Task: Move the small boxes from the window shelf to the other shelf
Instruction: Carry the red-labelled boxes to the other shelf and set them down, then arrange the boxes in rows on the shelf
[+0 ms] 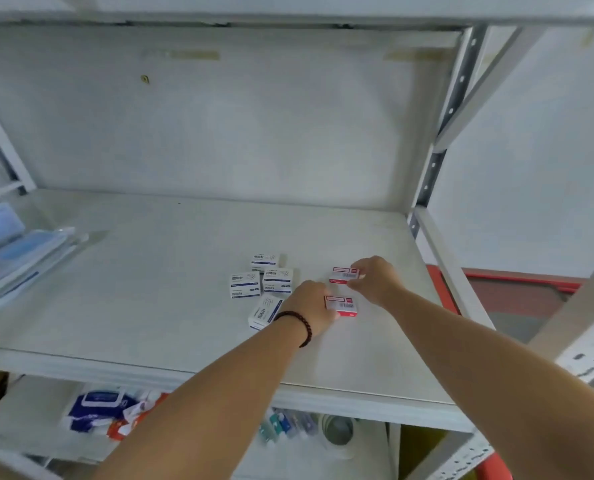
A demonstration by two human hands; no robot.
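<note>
Right grip [361,277] pinched on the right end of a small flat red-and-white cardboard box [344,274], thumb and fingertips closed over its short edge, box low over or just touching the white shelf board [184,271]; contact not clear from this angle. Left grip [326,308] closed likewise on the left end of a second red-and-white box [341,305], nearer the front edge. Both long axes running left to right across the shelf, labels up, the right-hand box directly behind the left-hand one, close but apart. Each box thus lying inward from its own grip, toward the other hand, so setting down and drawing each hand out sideways looks the clean way to part from them. Just left of the left hand [311,306], a loose cluster of small white boxes with blue print [262,282], one half hidden under the wrist with the dark bead bracelet [302,323]. Probably the receiving shelf, these two boxes at the point of placement.
</note>
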